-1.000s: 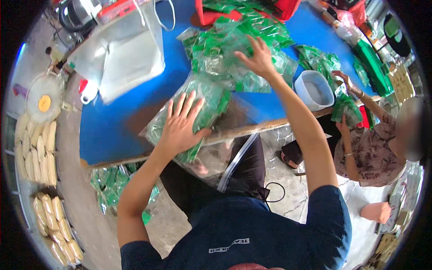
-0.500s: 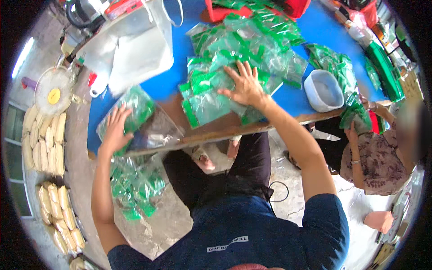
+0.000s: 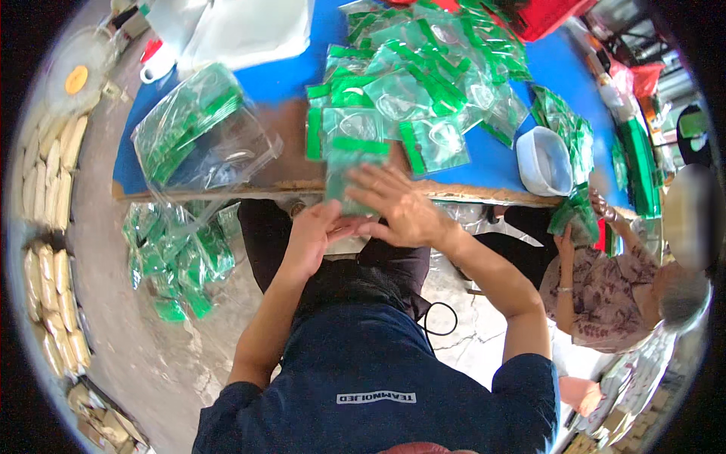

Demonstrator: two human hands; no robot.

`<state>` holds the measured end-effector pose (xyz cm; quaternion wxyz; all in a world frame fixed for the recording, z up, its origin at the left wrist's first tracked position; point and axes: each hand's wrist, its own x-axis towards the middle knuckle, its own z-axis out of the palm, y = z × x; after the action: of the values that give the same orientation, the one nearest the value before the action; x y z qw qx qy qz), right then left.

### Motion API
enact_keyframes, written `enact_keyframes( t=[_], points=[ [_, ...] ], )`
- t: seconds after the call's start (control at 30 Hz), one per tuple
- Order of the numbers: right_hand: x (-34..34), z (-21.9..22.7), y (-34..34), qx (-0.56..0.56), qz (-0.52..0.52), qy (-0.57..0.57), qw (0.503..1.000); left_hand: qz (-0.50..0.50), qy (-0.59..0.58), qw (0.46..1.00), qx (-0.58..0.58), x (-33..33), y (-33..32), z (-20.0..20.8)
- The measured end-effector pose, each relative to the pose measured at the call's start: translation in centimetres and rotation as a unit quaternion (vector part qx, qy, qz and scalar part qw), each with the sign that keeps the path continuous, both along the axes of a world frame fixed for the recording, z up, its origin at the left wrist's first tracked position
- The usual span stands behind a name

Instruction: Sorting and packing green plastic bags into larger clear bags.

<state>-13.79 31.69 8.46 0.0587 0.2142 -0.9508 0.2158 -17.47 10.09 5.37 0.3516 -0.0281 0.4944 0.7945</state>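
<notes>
At the table's front edge both hands are on a clear plastic packet (image 3: 355, 147) with a green top strip. My left hand (image 3: 308, 234) grips its lower end, thumb above and fingers beneath. My right hand (image 3: 401, 208) lies across the packet's front, its fingers slightly blurred and the thumb low near my left fingers. A heap of similar packets (image 3: 408, 94) spreads over the table just beyond. Left of my hands, a large clear bag (image 3: 200, 136) with green-edged packets inside lies at the table edge.
A white plastic tub (image 3: 544, 163) stands at the right on the blue table (image 3: 291, 79). Another person's hands (image 3: 563, 242) hold green packaging beside it. More green packets (image 3: 178, 257) lie below the table's left edge. White plastic sheets (image 3: 246, 34) rest at the far left.
Both hands have come together at the table edge on one packet. Before, the left was on the clear bag and the right on the heap. The view has shifted.
</notes>
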Motion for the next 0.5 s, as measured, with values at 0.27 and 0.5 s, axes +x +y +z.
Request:
enact_keyframes(
  t=[0.27,0.5],
  points=[
    [-4.6,0.0,0.1,0.089,-0.062,0.134,0.985,0.123,-0.023,0.992,0.035,-0.4,-2.0,-1.9],
    [-6.1,0.2,1.3,0.055,-0.172,0.183,0.966,0.220,-0.089,0.970,0.041,0.9,-1.2,-0.2]
  ],
)
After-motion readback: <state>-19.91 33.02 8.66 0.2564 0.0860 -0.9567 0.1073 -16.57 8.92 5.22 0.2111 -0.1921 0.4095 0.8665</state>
